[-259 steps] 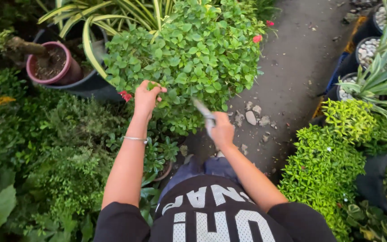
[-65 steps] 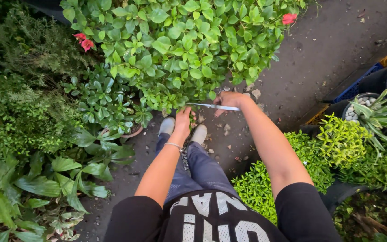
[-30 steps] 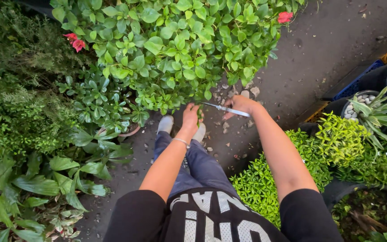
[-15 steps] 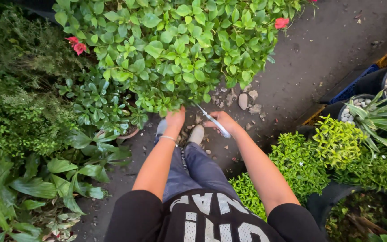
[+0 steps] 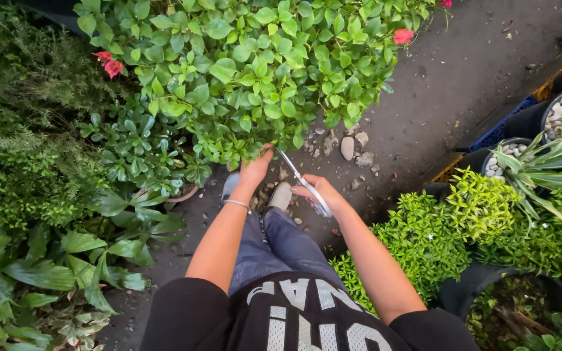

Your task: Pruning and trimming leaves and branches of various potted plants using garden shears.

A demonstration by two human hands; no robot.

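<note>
Fingers of the left hand [image 5: 255,170] pinch a low stem of the leafy green bush [image 5: 255,71]; just right, the right hand [image 5: 320,192] grips slim silver scissors [image 5: 302,182], blades open toward that stem. A careless snip could nick those fingers.

Silver scissors [image 5: 304,184] in right hand, blades slanted up-left, tips at shrub's lower edge. Leafy green shrub [image 5: 255,71], red flowers, dense.

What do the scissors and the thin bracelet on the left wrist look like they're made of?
Scissors: probably steel, as the bare silvery blades shine; the right hand hides the handles. Bracelet: looks like silvery metal, thin and pale; too small to be sure.
</note>
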